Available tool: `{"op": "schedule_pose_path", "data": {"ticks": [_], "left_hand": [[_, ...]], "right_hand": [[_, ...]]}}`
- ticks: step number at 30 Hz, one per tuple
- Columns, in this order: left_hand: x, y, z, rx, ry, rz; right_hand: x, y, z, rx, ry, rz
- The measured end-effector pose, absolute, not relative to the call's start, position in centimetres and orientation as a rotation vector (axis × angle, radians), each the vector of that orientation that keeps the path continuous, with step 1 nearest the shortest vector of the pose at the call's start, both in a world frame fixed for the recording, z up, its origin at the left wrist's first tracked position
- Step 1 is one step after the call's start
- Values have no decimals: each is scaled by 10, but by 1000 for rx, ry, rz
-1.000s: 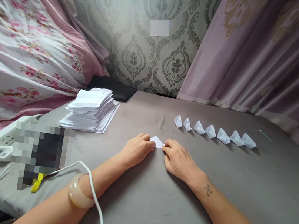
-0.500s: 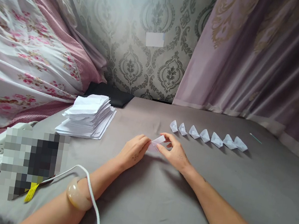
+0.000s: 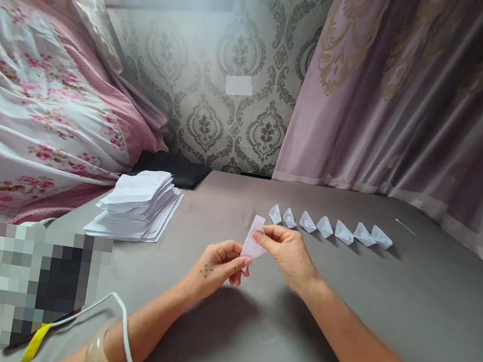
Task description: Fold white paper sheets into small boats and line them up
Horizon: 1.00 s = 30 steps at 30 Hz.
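Centrally, a small folded piece of white paper (image 3: 249,247) is sitting between the two hands, its long axis running away from the person and leaning slightly right in the view. The left hand (image 3: 211,264) is gripping the near end, thumb pressing on top and fingers curling beneath; the right hand (image 3: 298,255) is pinching the paper farther up from the right side, thumb lying across its face and forefinger at the far right edge. Neither hand is nearer: both are touching the paper, each closing thumb and finger on it. Both appear to be hovering above the grey cloth-covered surface (image 3: 296,358), shadows falling below. Seven white, pointed folded-paper shapes (image 3: 307,222) are standing in a row beyond the right hand, extending rightward. A tall, uneven stack of white paper sheets (image 3: 135,207) is lying beyond and left of the left hand, well apart from it
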<state>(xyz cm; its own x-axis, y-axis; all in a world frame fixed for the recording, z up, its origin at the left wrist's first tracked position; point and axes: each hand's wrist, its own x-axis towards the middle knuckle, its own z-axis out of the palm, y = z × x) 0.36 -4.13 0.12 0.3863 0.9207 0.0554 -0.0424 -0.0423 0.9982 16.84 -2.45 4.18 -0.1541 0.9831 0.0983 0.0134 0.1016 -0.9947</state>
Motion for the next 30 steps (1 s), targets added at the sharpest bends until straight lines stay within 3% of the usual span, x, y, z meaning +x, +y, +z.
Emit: {"op": "schedule_pose_path", "data": {"ticks": [8, 14, 30], "left_hand": [[0, -40, -1, 1314, 902, 745], [-3, -41, 15, 1231, 1007, 1259], [3, -46, 10, 981, 830, 1401]], "right_hand": [[178, -20, 51, -1175, -1481, 1041], [166, -32, 41, -1263, -1839, 699], [146, -48, 20, -1046, -1957, 60]]}}
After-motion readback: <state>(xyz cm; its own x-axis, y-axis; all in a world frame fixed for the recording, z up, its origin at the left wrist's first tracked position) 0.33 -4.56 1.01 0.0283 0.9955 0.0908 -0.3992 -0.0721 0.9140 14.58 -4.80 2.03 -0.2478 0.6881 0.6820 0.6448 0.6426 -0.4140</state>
